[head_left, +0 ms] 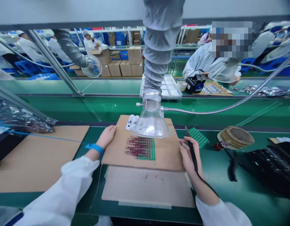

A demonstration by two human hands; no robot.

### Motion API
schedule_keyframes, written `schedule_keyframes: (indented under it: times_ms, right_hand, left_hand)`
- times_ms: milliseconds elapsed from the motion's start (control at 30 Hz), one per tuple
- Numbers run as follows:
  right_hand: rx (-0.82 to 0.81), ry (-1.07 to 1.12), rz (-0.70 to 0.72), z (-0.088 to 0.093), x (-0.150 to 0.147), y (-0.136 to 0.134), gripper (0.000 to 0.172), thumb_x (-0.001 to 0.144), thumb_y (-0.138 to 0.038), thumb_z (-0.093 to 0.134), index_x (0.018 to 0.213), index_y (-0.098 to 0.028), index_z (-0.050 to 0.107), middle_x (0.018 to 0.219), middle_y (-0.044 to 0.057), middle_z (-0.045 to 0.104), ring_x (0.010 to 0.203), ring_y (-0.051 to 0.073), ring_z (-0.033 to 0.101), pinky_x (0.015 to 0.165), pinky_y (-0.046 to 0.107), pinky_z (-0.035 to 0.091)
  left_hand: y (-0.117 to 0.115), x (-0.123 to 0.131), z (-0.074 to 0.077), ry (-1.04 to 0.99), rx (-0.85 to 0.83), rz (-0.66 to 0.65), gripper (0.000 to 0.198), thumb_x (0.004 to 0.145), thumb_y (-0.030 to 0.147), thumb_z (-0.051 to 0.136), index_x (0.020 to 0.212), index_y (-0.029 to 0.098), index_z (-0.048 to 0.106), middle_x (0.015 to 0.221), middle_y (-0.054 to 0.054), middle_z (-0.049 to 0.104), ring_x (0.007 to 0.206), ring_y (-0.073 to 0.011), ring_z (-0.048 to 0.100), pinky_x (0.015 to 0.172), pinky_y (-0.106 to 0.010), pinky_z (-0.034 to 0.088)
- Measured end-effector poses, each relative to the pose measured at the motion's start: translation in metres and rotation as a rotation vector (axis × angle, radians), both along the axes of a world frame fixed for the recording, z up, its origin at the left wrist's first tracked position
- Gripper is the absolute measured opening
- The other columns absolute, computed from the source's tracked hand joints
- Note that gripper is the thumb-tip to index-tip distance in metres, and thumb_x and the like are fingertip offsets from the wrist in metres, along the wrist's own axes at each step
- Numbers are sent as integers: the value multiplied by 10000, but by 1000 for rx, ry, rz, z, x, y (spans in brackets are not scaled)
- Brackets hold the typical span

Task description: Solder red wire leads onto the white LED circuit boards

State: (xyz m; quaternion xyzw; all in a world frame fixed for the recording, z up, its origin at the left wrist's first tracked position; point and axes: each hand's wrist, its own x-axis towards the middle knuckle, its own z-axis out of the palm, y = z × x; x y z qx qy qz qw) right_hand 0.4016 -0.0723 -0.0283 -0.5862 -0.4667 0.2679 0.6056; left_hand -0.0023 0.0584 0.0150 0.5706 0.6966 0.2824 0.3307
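Note:
My left hand [106, 135] grips the left edge of a brown cardboard sheet [166, 153], fingers curled over it; a blue strap circles that wrist. On the sheet lies a green circuit panel [141, 148] covered with dark red parts. My right hand [189, 154] rests at the sheet's right edge and holds a thin black soldering iron [191, 147], its cord running back along my forearm. A clear fume hood [151, 124] on a grey hose hangs just above the sheet's far part.
Another green panel [198, 137] and a roll of tape [236, 136] lie to the right, with black pliers [233, 166] and dark bags beyond. A second cardboard sheet [41, 157] lies left. Across the green conveyor [100, 108], a person in white works at another station.

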Motion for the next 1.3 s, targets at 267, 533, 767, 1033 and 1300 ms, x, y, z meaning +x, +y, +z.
schedule_keyframes:
  times_ms: [267,533,767,1033,1300]
  right_hand:
    - [31,-37,28,-5,-2,47,394,1001,-416,703,1362,-299,595,1270,100,736,1204,287,800,1086,492,642]
    - [-74,-187,-19,-13,1,-64,324,1086,-460,683,1368,-304,646,1441,132,695,1311,309,732,1147,534,608]
    - [-50,-451,-34,-17,10,-90,303,1086,-426,674,1346,-271,689,1317,129,731,1181,321,753,1104,591,611]
    - [-84,-302,-48,7,4,-76,316,1109,-522,670,1303,-280,730,1229,102,813,1160,318,785,1077,553,602]
    - [-78,-296,-40,14,1,-85,287,1108,-530,678,1217,-287,786,1076,71,823,1041,300,785,1005,491,617]
  left_hand:
    - [38,-3,-1,113,16,-25,327,1124,435,622,990,157,731,1074,-98,795,1062,-267,762,1038,-471,604]
    - [-71,-13,-23,194,54,-86,440,1067,529,384,1106,225,699,1142,-133,823,1107,-342,770,965,-433,616]
    - [-84,-57,-9,406,153,56,487,990,592,535,1206,194,715,1138,-155,739,1142,-378,723,1067,-503,566]
    - [-52,-71,-9,478,15,-58,434,901,605,733,1114,229,707,1131,-117,770,1098,-335,735,881,-373,549]
    - [-47,-83,-4,460,-22,-49,390,940,605,595,1012,235,695,1008,-87,812,835,-276,720,776,-341,502]
